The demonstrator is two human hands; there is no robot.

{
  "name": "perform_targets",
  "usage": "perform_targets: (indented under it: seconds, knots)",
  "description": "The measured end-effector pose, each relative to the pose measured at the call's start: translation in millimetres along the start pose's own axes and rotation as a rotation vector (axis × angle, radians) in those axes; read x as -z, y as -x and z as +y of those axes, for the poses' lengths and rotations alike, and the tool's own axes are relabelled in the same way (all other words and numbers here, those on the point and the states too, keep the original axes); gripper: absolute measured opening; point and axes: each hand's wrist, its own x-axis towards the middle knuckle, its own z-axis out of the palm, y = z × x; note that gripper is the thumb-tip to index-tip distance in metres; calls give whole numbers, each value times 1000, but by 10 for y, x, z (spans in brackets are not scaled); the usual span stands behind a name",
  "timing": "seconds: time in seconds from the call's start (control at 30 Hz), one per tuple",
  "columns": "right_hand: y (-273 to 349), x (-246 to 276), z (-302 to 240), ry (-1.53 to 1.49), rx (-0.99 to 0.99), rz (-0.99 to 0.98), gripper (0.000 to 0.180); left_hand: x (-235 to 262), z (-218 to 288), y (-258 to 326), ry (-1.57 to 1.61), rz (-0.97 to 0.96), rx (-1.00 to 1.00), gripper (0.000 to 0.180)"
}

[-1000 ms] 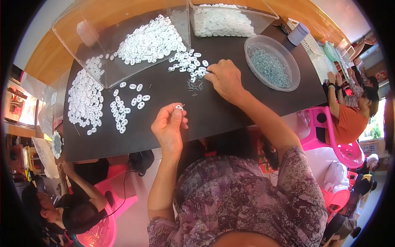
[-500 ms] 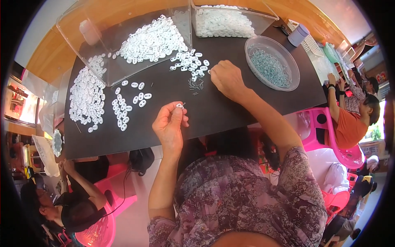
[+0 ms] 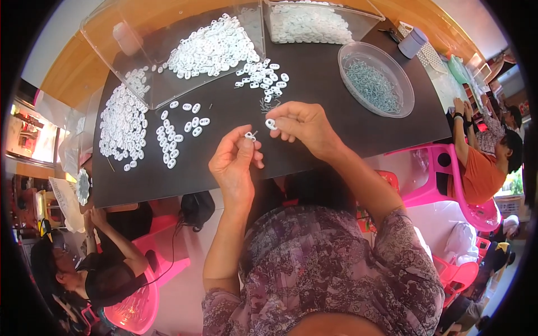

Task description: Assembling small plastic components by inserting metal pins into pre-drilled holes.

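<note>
My left hand point(image 3: 235, 159) pinches a small white oval plastic piece point(image 3: 249, 135) between thumb and fingertips, with a thin metal pin point(image 3: 255, 134) sticking out of it. Just to the right, my right hand point(image 3: 305, 127) grips another white oval piece point(image 3: 270, 124) with two holes. The two pieces are close but apart, above the dark table point(image 3: 235, 106). Behind the right fingers lies a little heap of metal pins point(image 3: 268, 105), partly hidden by the hand. A loose cluster of white oval pieces point(image 3: 263, 75) spreads just beyond it.
A clear tub point(image 3: 208, 47) on its side spills white pieces; a second clear tub point(image 3: 308, 23) holds more. Metal pins fill a round bowl point(image 3: 374, 87) at right. A big pile point(image 3: 123, 120) and smaller group point(image 3: 168, 140) lie left. Co-workers sit at both sides.
My right hand has come back from the loose cluster toward my left hand, bringing a white oval piece. My left hand still holds its piece and pin. The view has shifted slightly.
</note>
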Motion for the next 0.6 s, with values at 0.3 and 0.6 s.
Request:
perform_targets:
  seconds: [0.3,0.6]
  knots:
    - [61,-147,13,-79,40,-5,16,-33,32,85,-28,-7,27,16]
    - [69,-205,26,-56,65,11,15,-4,1,96,-119,18,2,14]
